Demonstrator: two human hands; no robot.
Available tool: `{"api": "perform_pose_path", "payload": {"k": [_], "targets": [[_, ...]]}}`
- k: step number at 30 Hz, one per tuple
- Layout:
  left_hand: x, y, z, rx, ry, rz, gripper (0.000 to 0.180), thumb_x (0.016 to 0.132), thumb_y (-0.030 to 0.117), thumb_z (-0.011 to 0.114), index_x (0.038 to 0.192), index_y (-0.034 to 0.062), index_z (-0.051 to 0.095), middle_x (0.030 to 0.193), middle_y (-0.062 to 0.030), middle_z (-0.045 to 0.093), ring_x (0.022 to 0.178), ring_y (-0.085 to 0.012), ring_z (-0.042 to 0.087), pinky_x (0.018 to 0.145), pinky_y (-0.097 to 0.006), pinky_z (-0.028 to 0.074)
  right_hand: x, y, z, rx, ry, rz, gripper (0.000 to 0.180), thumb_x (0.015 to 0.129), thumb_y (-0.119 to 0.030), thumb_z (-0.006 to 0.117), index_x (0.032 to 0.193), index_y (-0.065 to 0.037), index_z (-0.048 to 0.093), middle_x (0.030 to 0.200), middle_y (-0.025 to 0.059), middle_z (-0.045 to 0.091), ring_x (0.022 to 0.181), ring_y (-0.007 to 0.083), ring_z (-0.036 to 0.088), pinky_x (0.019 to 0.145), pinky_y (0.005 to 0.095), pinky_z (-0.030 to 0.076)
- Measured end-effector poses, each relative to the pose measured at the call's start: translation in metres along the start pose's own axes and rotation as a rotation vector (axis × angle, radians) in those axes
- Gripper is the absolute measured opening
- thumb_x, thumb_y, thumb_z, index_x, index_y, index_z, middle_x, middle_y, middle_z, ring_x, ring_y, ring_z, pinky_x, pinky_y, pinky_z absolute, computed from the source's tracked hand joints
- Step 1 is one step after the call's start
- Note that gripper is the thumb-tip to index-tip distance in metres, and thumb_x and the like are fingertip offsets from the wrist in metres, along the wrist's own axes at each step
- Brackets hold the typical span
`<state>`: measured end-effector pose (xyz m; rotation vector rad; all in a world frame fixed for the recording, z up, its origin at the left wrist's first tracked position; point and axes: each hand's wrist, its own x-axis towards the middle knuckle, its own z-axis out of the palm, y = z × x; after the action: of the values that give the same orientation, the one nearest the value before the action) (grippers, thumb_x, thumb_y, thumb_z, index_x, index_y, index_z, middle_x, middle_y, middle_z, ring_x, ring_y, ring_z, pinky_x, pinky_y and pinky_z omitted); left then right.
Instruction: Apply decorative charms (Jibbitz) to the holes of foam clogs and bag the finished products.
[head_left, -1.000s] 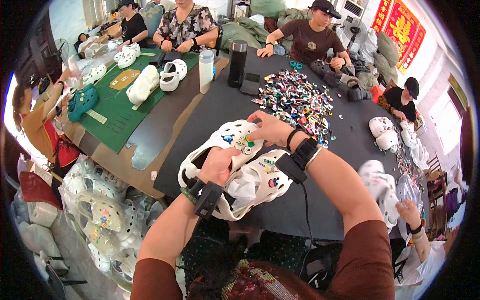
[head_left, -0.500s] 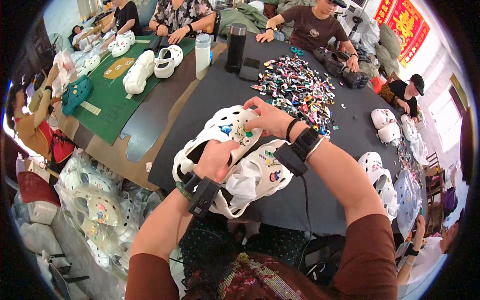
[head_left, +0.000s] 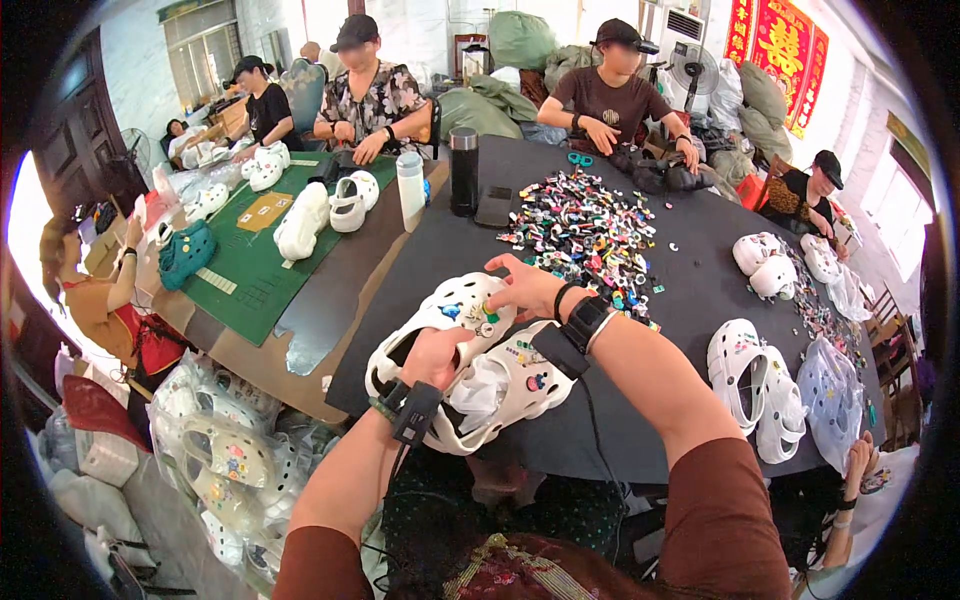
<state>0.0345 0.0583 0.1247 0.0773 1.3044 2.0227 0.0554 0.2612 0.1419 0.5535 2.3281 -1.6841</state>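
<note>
Worn on the head, as the left one of two side-by-side fisheyes. Looks forward and down across the black table (head_left: 690, 290), upright and unmirrored. Hangs close above the left hand (head_left: 435, 355) and the right hand (head_left: 525, 285), both near the middle, with brown sleeves (head_left: 725, 520) nearer yet, at the lower edge. Reaches past the table's far side to a red wall banner (head_left: 787, 60), well back; spans from a dark door (head_left: 75, 120) at left to a bright window (head_left: 897, 222) at right. Bends straight edges toward a round, black rim.
</note>
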Motion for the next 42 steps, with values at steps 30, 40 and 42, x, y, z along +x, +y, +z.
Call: {"api": "perform_pose_path", "payload": {"k": [30,40,42], "targets": [[0.010,0.014,-0.036,0.626,-0.102,-0.069,0.035,0.090,0.027,0.067,0.097,-0.0065,0.066,0.080,-0.0038,0.064,0.065,-0.0118,0.056,0.057,-0.030,0.046,-0.002,0.027,0.044,-0.521,0.420,-0.537,0.044,0.077,-0.018,0.066,0.118,-0.010,0.051,0.108,0.0227,0.055,0.103,0.0399,0.054,0.091,0.0431,0.046],[-0.038,0.004,-0.046,1.460,-0.115,0.734,0.047,0.087,0.042,0.065,0.092,-0.0035,0.054,0.079,-0.0252,0.061,0.080,-0.0421,0.061,0.070,-0.048,0.049,0.003,0.014,0.034,-0.526,0.349,-0.633,0.022,0.075,-0.010,0.072,0.089,-0.002,0.056,0.083,0.0194,0.064,0.083,0.0376,0.064,0.075,0.0433,0.050],[-0.051,0.012,-0.043,1.686,-0.153,0.651,0.048,0.085,0.041,0.065,0.097,-0.0048,0.055,0.085,-0.0256,0.064,0.085,-0.0420,0.061,0.077,-0.048,0.049,0.002,0.019,0.025,-0.388,0.422,-0.589,0.021,0.076,-0.011,0.071,0.088,-0.003,0.057,0.082,0.0188,0.065,0.082,0.0374,0.064,0.073,0.0434,0.051]]}}
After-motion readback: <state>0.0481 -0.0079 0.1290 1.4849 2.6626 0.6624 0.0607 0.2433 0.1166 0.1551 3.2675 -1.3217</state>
